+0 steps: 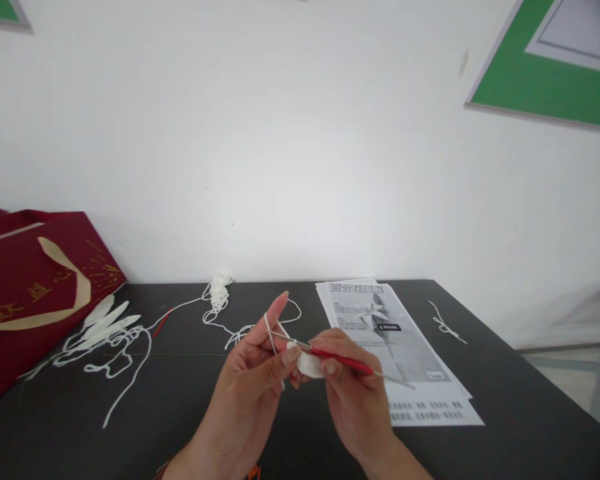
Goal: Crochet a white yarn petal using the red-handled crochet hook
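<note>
Crochetwork (310, 365) and hook (351, 363) hang pinched in fingers (275, 370) over black table (175, 407) before white wall (300, 147).

A small white crocheted piece (310, 365) meets a slanting red-handled hook (347, 362), white yarn (269, 330) strung taut above it.

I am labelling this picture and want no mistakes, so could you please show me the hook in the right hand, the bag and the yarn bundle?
Hook (355, 365): head view, on its red handle.
Bag (23, 273): head view, on its front.
Yarn bundle (220, 291): head view, on its middle.
</note>
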Tool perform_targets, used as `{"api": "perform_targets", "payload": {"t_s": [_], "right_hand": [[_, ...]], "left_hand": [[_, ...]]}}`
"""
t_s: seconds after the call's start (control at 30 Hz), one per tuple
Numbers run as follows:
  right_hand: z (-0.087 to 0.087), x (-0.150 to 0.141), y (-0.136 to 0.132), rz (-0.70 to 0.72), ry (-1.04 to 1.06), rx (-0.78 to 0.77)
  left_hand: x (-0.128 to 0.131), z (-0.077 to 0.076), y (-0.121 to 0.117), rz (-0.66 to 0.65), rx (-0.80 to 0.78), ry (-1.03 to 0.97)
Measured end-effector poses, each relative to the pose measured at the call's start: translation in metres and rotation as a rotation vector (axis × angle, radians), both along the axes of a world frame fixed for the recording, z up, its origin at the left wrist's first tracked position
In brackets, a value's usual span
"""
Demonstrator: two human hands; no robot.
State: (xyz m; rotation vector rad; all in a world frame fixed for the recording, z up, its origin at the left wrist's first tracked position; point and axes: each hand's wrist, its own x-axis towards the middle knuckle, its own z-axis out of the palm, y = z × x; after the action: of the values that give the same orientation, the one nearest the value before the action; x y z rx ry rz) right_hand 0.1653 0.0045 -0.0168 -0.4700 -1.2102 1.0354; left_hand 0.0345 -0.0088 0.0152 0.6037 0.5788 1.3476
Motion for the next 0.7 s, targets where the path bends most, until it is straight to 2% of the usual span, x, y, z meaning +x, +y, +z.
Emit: {"api": "perform_targets", "payload": {"t_s": [0.17, 0.33, 0.53, 0.7], "right_hand": [[0.016, 0.008, 0.004, 0.105, 0.094, -0.076], [0.021, 0.013, 0.004, 0.135, 0.068, -0.022], [0.020, 0.020, 0.004, 0.090, -0.002, 0.046], [0.022, 0.025, 0.001, -0.008, -0.098, 0.116]], "left_hand": [[-0.004, 0.004, -0.002, -0.031, 0.053, 0.125], [-0.007, 0.007, -0.005, -0.078, 0.111, 0.196], [-0.009, 0.008, -0.006, -0.043, 0.142, 0.338], [-0.008, 0.007, -0.006, -0.004, 0.152, 0.361]]}}
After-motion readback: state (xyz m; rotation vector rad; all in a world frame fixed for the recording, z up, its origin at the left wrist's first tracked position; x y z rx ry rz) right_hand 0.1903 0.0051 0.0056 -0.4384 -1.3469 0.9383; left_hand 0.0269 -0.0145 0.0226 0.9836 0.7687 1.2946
